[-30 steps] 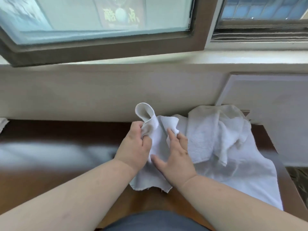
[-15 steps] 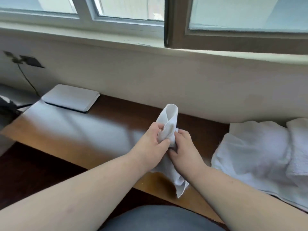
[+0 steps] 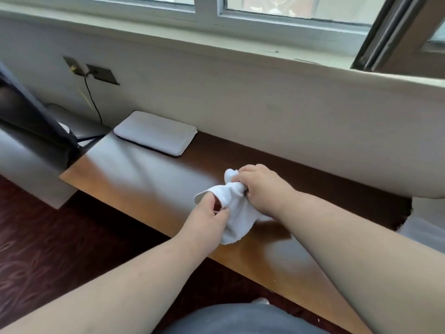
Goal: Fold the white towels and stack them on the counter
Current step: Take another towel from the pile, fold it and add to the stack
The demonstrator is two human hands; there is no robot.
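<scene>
A small white towel hangs bunched between both hands above the wooden counter. My left hand pinches its near-left edge. My right hand is closed on its far upper part. The towel's lower end droops towards the counter's front edge. A folded white towel lies flat at the counter's far left, against the wall. A strip of the unfolded white towels shows at the right edge, mostly hidden by my right forearm.
The wall and a window sill run behind the counter. A wall socket with a black cable sits at the left. A dark slanted object stands beyond the counter's left end. Dark floor lies below.
The view has swung left, away from the towel pile. Both hands have carried the small towel leftwards over the bare counter and moved apart along it.
</scene>
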